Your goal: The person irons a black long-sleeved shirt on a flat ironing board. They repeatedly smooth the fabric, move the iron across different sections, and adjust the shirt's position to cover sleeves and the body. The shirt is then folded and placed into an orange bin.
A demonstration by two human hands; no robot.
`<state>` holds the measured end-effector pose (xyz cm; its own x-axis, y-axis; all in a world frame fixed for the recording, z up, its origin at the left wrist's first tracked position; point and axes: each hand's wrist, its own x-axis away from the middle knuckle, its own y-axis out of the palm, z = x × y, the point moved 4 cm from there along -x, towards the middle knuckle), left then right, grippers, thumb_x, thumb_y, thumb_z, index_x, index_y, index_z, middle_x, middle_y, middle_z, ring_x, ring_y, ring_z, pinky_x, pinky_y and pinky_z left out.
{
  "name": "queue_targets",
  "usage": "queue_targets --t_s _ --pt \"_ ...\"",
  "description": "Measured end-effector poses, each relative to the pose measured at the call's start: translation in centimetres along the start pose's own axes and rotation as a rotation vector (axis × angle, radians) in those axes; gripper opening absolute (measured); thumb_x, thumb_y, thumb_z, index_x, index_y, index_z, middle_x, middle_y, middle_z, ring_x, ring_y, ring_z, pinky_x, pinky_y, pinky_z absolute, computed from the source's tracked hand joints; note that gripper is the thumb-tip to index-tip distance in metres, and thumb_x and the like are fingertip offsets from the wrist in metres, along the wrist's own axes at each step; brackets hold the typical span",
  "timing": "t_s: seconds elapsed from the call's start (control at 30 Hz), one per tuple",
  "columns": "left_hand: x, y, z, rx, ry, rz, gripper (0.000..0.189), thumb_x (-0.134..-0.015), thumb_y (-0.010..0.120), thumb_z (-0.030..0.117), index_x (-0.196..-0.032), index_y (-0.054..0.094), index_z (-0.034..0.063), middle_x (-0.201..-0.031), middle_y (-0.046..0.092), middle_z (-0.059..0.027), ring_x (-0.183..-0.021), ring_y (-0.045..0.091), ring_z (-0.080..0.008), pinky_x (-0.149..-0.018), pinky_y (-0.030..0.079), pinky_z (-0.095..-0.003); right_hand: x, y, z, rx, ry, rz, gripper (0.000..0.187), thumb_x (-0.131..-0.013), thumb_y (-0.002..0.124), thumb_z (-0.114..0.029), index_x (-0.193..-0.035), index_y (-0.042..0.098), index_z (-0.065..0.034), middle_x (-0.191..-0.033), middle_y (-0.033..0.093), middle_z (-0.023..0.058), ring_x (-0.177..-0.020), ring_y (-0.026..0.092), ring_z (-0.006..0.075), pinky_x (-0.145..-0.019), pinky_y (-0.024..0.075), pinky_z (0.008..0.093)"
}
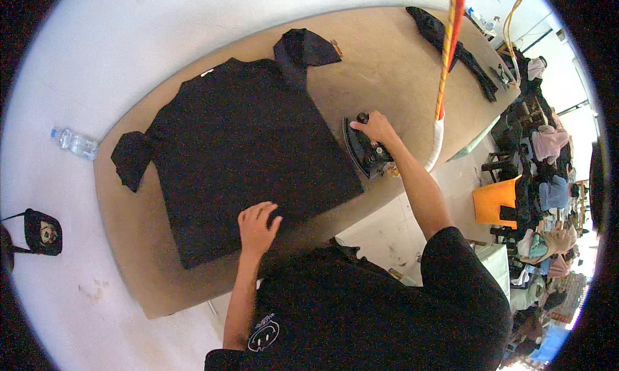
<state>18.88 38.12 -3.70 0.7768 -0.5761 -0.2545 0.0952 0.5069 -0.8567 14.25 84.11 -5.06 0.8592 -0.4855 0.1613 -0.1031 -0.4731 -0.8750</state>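
Observation:
A black short-sleeved shirt (pixel 242 153) lies spread on a tan padded ironing table (pixel 387 47), its collar towards the far edge and its hem towards me. My left hand (pixel 259 226) is at the shirt's near part, fingers apart and slightly curled, holding nothing; whether it touches the cloth I cannot tell. Just right of the shirt, my right hand (pixel 376 129) grips the handle of a black electric iron (pixel 360 151). The sole of the iron is hidden. One sleeve (pixel 133 160) points left, the other (pixel 307 49) is bent at the far right.
A red and yellow cord with a white-wrapped end (pixel 436 138) hangs right of the iron. More black cloth (pixel 471 66) lies at the table's far right. A plastic bottle (pixel 77 144) is beyond the left edge. An orange basket (pixel 495 202) and several people sit at the right.

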Motion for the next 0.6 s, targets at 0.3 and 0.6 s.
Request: queue_targets --t_s 0.3,0.6 --pt "-1.3 3.7 2.6 -0.128 -0.028 -0.2 0.011 -0.093 0.063 0.022 -0.1 0.068 0.0158 -0.103 0.061 -0.0008 -0.098 0.06 -0.0239 -0.091 0.04 -0.0456 -1.5 -2.5 2.3 -0.056 -0.072 -0.119 0.077 -0.078 0.069 -0.066 -0.1 0.07 0.0078 -0.094 0.07 0.0294 -0.094 0.069 0.0436 -0.084 0.0542 0.0485" --pt "-11.0 -3.7 -4.7 -0.262 -0.28 0.505 0.025 -0.097 0.059 0.03 -0.118 0.061 0.0179 -0.119 0.062 -0.0034 -0.114 0.059 -0.0246 -0.1 0.036 -0.0535 1.5 -3.9 -0.9 -0.347 -0.255 -0.038 0.044 -0.092 0.068 -0.034 -0.064 0.056 -0.0029 -0.052 0.053 0.0031 -0.045 0.051 0.0138 -0.046 0.0401 0.0333"
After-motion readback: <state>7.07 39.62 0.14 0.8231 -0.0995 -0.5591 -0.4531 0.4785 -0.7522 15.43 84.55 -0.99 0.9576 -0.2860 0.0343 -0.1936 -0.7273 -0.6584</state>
